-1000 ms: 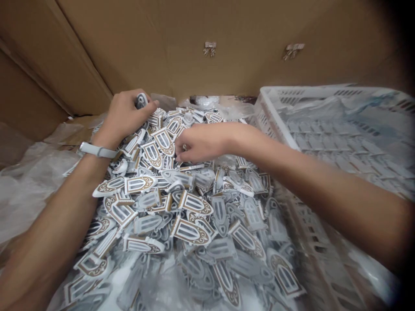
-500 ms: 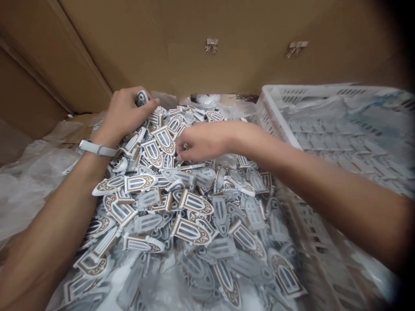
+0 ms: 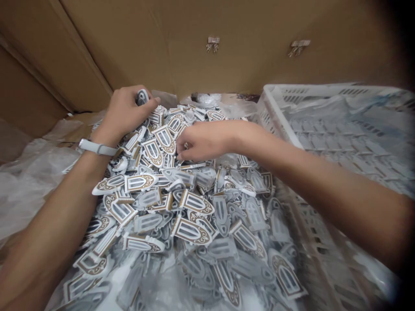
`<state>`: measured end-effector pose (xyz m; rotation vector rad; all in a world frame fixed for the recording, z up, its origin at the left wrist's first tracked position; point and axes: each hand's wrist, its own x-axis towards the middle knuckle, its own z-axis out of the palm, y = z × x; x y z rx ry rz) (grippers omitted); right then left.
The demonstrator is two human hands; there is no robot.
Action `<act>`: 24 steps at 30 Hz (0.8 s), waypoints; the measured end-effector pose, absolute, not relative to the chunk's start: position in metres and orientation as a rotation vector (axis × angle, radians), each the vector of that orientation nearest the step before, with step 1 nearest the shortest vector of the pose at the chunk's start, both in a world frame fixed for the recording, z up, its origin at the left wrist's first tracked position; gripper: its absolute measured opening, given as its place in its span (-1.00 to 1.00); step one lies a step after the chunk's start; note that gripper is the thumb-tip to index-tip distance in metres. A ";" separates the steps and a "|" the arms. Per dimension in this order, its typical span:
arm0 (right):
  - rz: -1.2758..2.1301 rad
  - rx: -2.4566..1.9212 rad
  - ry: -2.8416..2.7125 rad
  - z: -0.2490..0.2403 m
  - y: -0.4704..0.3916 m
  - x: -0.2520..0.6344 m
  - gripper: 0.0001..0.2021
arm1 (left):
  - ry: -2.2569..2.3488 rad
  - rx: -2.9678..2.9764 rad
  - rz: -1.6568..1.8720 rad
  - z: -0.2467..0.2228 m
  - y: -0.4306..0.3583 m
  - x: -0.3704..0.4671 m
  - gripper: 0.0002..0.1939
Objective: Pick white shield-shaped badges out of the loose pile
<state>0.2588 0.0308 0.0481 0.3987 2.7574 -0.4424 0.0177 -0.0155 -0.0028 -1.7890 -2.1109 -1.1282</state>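
A wide heap of small arched window-shaped pieces [image 3: 192, 230], white and grey with gold scrollwork, lies in front of me. My left hand [image 3: 126, 109], with a pale watch band [image 3: 98, 147] at its wrist, is at the heap's far left edge. Its fingers are closed round one arched piece [image 3: 142, 97], whose rounded end sticks up past the thumb. My right hand [image 3: 207, 140] reaches across from the right, low over the middle of the heap. Its fingers are curled together, and what lies between their tips is hidden.
At the right stands a white plastic crate [image 3: 285, 123] holding rows of similar pieces and thin plastic sheets. Crumpled clear plastic [image 3: 24, 190] lies at the left. Behind rises a cardboard wall [image 3: 136, 47] with two small checked bows [image 3: 213, 44] on it.
Both hands hold almost the same places as before. The view has shifted very slightly, and the heap looks unaltered.
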 end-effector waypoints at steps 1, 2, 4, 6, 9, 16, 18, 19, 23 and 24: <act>-0.443 0.397 2.759 0.048 0.031 0.259 -0.72 | -2.112 -1.788 -1.124 -0.003 -0.015 0.018 -0.60; -0.442 0.395 2.761 0.048 0.030 0.259 -0.72 | -2.114 -1.788 -1.120 -0.003 -0.015 0.018 -0.60; -0.437 0.393 2.763 0.048 0.030 0.259 -0.72 | -2.115 -1.786 -1.111 -0.004 -0.015 0.018 -0.59; -0.428 0.395 2.762 0.048 0.030 0.259 -0.72 | -2.112 -1.789 -1.107 -0.004 -0.016 0.018 -0.58; -0.432 0.397 2.759 0.048 0.031 0.259 -0.72 | -2.114 -1.788 -1.102 -0.003 -0.017 0.018 -0.58; -0.474 0.366 2.764 0.045 0.035 0.259 -0.71 | -2.152 -1.767 -1.112 -0.001 -0.017 0.021 -0.61; -0.472 0.368 2.763 0.045 0.035 0.259 -0.71 | -2.153 -1.762 -1.112 -0.001 -0.017 0.021 -0.61; -0.467 0.369 2.764 0.045 0.035 0.260 -0.71 | -2.151 -1.766 -1.113 0.000 -0.017 0.022 -0.61; -0.444 0.359 2.773 0.046 0.035 0.259 -0.70 | -2.155 -1.774 -1.128 0.000 -0.018 0.022 -0.60; -0.444 0.358 2.771 0.046 0.034 0.259 -0.70 | -2.156 -1.776 -1.129 0.000 -0.018 0.021 -0.60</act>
